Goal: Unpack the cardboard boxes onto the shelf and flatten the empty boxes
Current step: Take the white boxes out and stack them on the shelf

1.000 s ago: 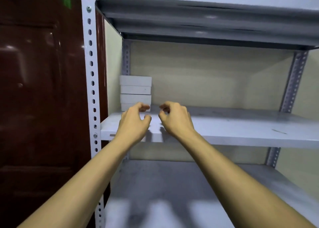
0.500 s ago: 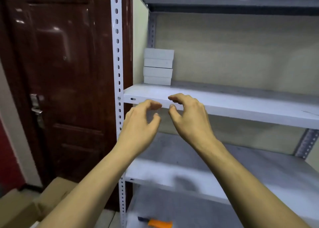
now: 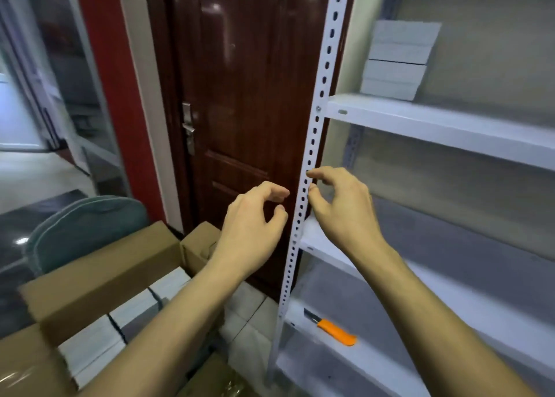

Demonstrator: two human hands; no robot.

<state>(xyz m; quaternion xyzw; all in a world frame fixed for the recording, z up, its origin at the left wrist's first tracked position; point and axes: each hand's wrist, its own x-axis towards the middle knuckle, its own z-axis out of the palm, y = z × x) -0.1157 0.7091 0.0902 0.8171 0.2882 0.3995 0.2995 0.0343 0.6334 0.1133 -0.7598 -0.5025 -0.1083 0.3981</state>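
Both empty, fingers loosely curled, the left hand (image 3: 250,234) and right hand (image 3: 345,213) hover between the grey metal shelf (image 3: 444,126), with flat white boxes (image 3: 396,60) stacked at its back-left corner, and an open brown cardboard box (image 3: 99,276) still packed on the floor.

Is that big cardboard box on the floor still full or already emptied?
Still holding goods. The cardboard box has its flaps open, and rows of white packs show inside; how deep they go cannot be told.
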